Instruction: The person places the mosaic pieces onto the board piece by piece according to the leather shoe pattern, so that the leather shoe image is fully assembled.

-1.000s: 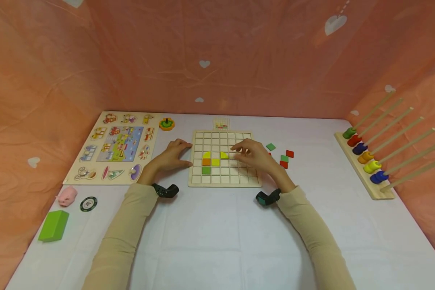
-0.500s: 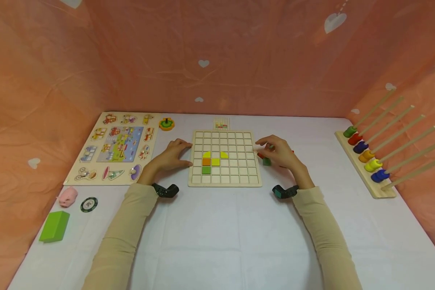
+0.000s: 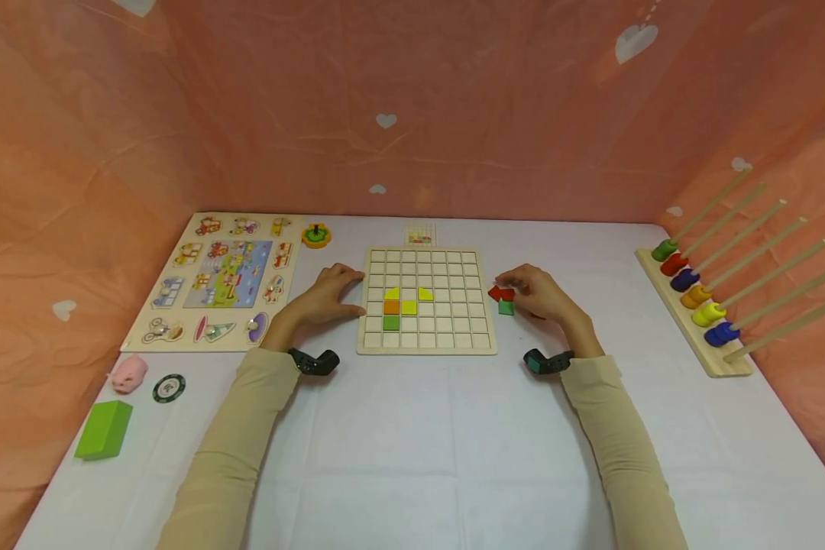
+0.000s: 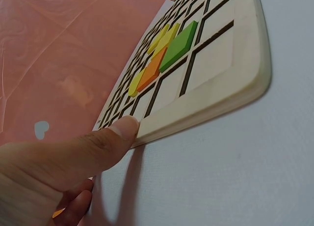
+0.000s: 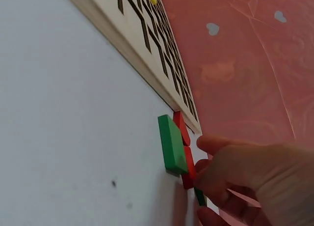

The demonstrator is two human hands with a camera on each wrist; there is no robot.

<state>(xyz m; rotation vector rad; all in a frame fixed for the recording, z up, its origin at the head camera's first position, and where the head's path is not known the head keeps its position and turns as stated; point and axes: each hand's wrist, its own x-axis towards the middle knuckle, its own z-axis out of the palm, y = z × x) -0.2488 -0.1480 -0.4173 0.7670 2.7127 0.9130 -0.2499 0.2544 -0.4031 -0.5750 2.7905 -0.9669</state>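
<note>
The left hand (image 3: 326, 296) touches a smooth, round-cornered wooden grid board (image 3: 427, 324).

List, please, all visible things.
board: 1, cream, centre
placed tiles: 5, yellow, orange, green, on board
loose tiles: 3+, red, green, board's right
card: 1, cream, behind board
puzzle: 1, multicoloured, left
toy: 1, orange-green, beside puzzle
pig: 1, pink, left
chip: 1, dark, left
block: 1, green, left
ring stand: 1, multicoloured, right
tablecloth: 1, white, below
curtain: 1, pink, around
wrist cameras: 2, black, wrists
sleeves: 2, beige, arms
left hand, right hand: 2, beside board
</note>
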